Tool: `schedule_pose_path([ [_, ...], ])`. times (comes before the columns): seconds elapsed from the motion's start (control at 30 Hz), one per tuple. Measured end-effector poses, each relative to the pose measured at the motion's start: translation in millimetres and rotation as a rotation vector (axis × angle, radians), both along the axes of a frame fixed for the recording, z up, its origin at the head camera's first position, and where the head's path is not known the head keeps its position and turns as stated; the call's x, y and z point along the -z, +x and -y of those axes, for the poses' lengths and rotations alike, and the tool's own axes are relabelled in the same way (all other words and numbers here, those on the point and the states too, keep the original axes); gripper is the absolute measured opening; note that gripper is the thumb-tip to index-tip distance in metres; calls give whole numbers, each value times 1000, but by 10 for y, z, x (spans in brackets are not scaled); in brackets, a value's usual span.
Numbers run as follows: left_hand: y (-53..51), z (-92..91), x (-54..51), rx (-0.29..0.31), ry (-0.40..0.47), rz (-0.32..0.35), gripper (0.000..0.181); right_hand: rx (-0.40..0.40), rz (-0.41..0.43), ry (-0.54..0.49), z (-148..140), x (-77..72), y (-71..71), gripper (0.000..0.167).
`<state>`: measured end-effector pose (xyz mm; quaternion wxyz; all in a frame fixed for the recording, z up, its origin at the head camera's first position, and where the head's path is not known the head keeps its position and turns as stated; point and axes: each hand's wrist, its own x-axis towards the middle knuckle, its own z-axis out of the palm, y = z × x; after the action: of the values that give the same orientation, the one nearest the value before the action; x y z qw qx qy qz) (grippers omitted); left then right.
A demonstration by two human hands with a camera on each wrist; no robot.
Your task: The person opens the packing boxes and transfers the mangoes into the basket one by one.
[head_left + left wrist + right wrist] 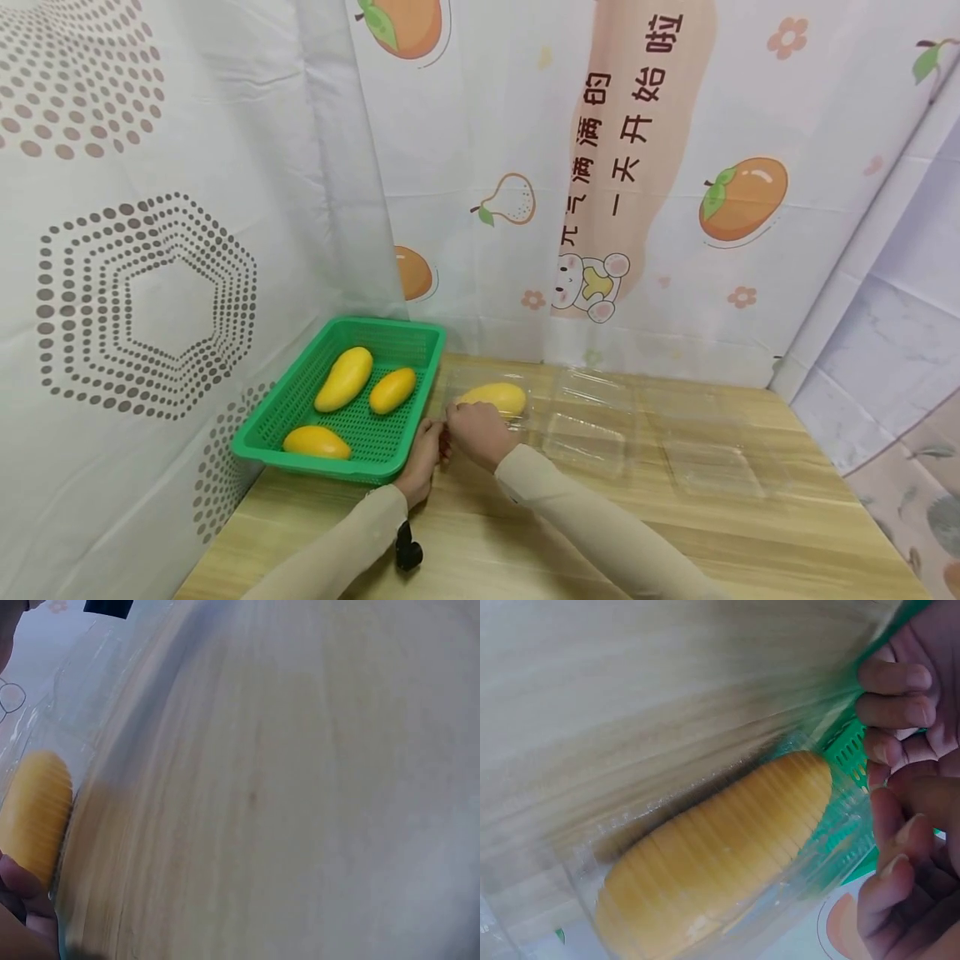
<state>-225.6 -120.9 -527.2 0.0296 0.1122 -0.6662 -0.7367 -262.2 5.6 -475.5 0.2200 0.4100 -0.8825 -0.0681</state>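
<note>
A yellow mango lies inside a clear plastic box beside the green basket. At the box's near left end, my right hand and left hand meet, fingertips close together. In the right wrist view, both hands' fingers are bent by the end of the mango. Whether they pinch the clear plastic cannot be made out. Only part of a hand shows at the left wrist view's edge, next to the mango.
The green basket at the left holds three mangoes: one long, one small and one near its front. Two more clear boxes, a middle one and a right one, stand open on the wooden table. A printed curtain hangs behind.
</note>
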Motion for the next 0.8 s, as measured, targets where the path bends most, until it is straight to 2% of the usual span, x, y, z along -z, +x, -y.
schedule_pose_path([
  [0.3,-23,-6,36,-11,-4,1,20,2,-74,32,-2,4,8,18],
  [0.47,-27,-16,22,-10,7,8,20,-8,-68,32,-5,42,10,18],
  [0.6,-32,-24,-12,-8,23,30,19,-15,-68,27,-9,79,12,17],
  [0.8,-49,-18,-100,19,53,10,25,-47,-105,-34,-12,57,29,19],
])
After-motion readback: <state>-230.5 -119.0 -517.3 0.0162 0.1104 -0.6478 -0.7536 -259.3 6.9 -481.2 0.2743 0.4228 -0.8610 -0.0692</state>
